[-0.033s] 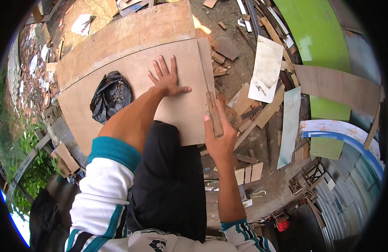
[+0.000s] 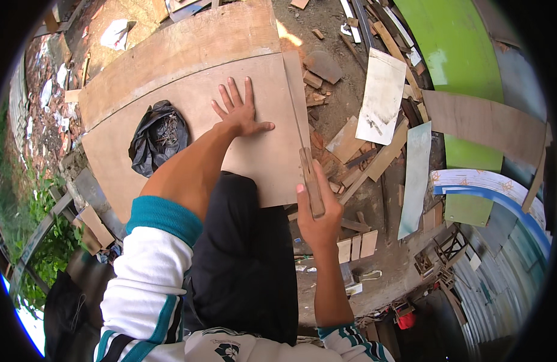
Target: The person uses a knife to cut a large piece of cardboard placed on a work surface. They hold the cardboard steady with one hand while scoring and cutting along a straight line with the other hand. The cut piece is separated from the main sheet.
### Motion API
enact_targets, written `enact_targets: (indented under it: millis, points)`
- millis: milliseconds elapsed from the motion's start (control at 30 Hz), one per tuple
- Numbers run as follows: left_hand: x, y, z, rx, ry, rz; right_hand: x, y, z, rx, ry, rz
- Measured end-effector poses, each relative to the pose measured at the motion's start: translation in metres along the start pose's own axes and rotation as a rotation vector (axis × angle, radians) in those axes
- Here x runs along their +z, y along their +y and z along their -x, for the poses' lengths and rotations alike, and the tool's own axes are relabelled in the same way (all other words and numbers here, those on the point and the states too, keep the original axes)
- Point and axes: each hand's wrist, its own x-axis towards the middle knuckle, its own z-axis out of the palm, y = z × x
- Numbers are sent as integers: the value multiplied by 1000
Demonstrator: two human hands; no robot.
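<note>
My left hand (image 2: 239, 114) lies flat with fingers spread on a light brown plywood sheet (image 2: 260, 175). In my right hand (image 2: 322, 220) is the wooden handle of a handsaw (image 2: 311, 184), my fingers wrapped around it. The saw's thin blade shows nearly edge-on, in line with a long cut near the sheet's right edge. A narrow strip of plywood (image 2: 295, 75) lies to the right of that cut. Left of my left hand, a crumpled black plastic bag (image 2: 161, 136) with what look like many nails inside rests on the sheet. My leg is partly under the near edge.
Another plywood piece (image 2: 188, 42) borders the sheet's far side. Wood offcuts, a white panel (image 2: 381, 96) and a pale strip (image 2: 415, 181) litter the ground at right. Farther right is a bright green panel (image 2: 459, 60). Plants (image 2: 46, 223) grow at the left.
My right hand and the handsaw have been drawn back toward me, slightly to the right. My left hand stays pressed in the same place on the sheet.
</note>
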Motion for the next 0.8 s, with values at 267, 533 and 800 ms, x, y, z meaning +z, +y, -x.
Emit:
enact_targets:
  millis: [267,533,800]
  points:
    - [-1,29,-5,68,-13,0,40,43,-131,-27,107,3]
    - [0,-1,-6,12,1,2,0,2,20,1,-4,64]
    - [-2,22,-3,62,-12,38,37,41,-120,-32,67,-10]
